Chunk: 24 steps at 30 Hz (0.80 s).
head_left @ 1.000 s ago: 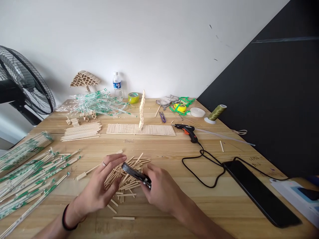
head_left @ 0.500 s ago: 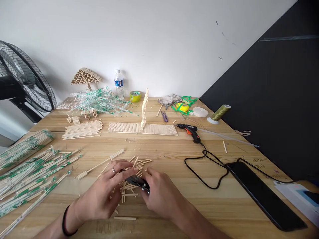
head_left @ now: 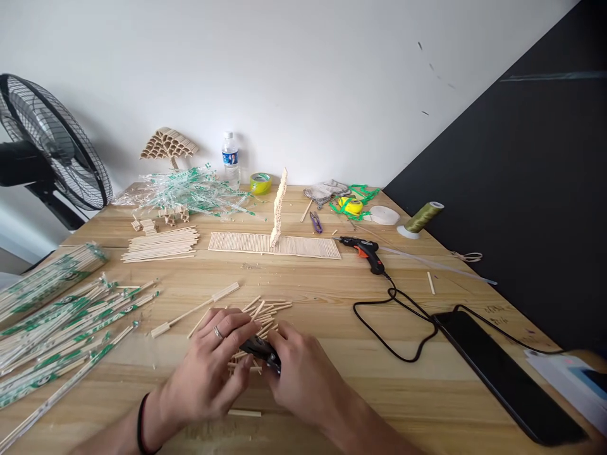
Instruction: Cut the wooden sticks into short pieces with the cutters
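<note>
A black hand tool with metal bolts, like pliers or cutters (head_left: 260,349), is between my two hands above a heap of short wooden sticks (head_left: 272,308). My left hand (head_left: 215,360), wearing a ring, has its fingers over the tool's left part and its thumb underneath. My right hand (head_left: 303,370) is closed at the tool's right end, near the bolts. The fingers cover much of the tool, and its jaws are hard to make out. One loose short stick (head_left: 245,413) lies just below the hands.
Wrapped chopsticks (head_left: 61,335) lie at left, with a stack of bare sticks (head_left: 161,244) behind. A stick panel (head_left: 308,246) bears an upright stick piece (head_left: 279,208). A glue gun (head_left: 363,249), its cord and a black phone-like slab (head_left: 507,373) are at right. A fan (head_left: 57,145) stands left.
My left thumb has moved up and inward, closer to the tool. Both hands stay over the stick heap. The whole view has shifted slightly.
</note>
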Tool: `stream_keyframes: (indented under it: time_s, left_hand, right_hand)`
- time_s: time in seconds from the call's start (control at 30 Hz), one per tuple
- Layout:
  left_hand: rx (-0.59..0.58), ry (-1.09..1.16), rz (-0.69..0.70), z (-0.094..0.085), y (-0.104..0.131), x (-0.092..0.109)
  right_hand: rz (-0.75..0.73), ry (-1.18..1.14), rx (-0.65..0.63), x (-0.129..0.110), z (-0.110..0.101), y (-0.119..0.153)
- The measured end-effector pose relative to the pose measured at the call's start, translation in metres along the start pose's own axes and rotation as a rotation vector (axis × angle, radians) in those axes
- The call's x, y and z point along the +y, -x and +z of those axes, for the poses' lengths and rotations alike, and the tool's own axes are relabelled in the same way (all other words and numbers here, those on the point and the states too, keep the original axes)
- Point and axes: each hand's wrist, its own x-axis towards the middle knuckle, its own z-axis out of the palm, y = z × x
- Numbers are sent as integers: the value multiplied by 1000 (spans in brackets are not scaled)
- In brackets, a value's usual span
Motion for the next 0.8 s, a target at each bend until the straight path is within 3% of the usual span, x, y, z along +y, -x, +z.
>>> stream_keyframes:
  time_s: [0.33, 0.43, 0.63, 0.8]
  left_hand:
    - [62, -104, -2, 5, -5, -5]
    - [93, -45, -81, 1, -3, -7]
    - [231, 36, -405, -13, -3, -28]
    - [232, 54, -340, -11, -5, -37]
  right_hand:
    - [-16, 41, 24, 4, 4, -6]
    - [-18, 78, 34, 8, 1, -8]
    - [-81, 124, 91, 18, -4, -10]
    - [-104, 121, 248, 27, -9, -10]
